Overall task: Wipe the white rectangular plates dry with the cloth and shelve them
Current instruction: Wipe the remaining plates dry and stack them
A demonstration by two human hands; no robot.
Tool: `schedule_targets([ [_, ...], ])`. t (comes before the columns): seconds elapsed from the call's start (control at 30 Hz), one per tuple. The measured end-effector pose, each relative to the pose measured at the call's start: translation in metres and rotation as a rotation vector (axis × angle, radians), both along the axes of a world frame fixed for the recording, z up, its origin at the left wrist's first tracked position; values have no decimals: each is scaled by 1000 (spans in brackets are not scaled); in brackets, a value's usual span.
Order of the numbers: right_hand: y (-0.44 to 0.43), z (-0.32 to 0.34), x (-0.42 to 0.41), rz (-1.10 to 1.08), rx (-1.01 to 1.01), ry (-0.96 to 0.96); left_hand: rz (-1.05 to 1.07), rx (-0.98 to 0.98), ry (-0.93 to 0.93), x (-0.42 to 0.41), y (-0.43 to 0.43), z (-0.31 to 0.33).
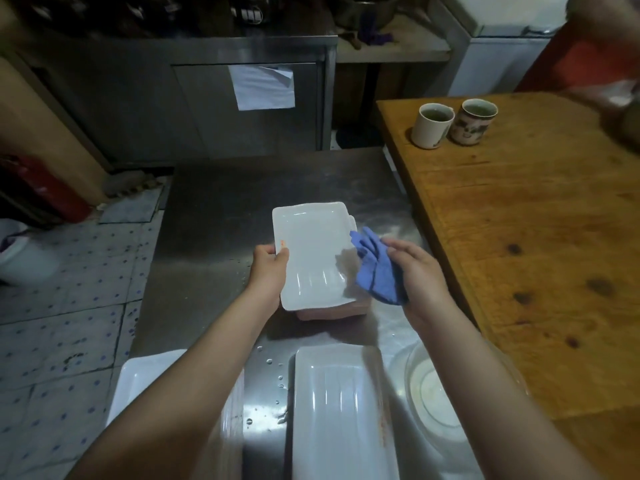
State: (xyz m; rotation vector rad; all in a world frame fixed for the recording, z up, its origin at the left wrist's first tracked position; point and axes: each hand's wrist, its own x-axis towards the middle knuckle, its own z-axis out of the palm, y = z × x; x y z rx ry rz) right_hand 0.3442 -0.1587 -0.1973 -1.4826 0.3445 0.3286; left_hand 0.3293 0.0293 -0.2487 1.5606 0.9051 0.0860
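drop-beaded steel counter (214, 202) lies under the white plate (311, 258) the left hand (268, 271) pinches by one edge; the right hand (415, 271), curled round the blue cloth (377, 271) at the edge opposite those fingers (282, 253), could shove the plate loose.

Both arms bare, reaching fwd from bottom of frame toward centre. L forearm (194, 358) runs up from lower left, wrist about straight. L hand (267, 270) just left of centre, thumb on top of plate (311, 254) at its left edge, fingers hidden beneath, holding it. R forearm (485, 362) comes in from lower right. R hand (417, 271) right of centre, back facing up, fingers curled round bunched cloth (375, 271), cloth against plate's right edge.
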Motion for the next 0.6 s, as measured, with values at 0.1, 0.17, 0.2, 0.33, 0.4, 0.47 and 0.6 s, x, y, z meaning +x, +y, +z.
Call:
schedule_targets([
  [0.1, -6, 20, -9, 98, 28, -85, 36, -144, -70, -16, -18, 19],
  [0.17, -11, 30, -17, 169, 35, -140, 43, -235, -130, -30, -35, 34],
  [0.2, -13, 34, -22, 203, 29, -165, 36, -291, -162, -38, -45, 42],
  [0.33, -23, 47, -48, 306, 5, -239, -10, -453, -290, -71, -83, 67],
  [0.4, -30, 49, -62, 361, -60, -298, 14, -484, -326, -85, -99, 75],
  [0.47, -39, 48, -76, 435, -243, -379, 43, -512, -360, -101, -115, 81],
  [0.6, -60, 43, -101, 511, -562, -647, 53, -479, -394, -128, -143, 91],
])
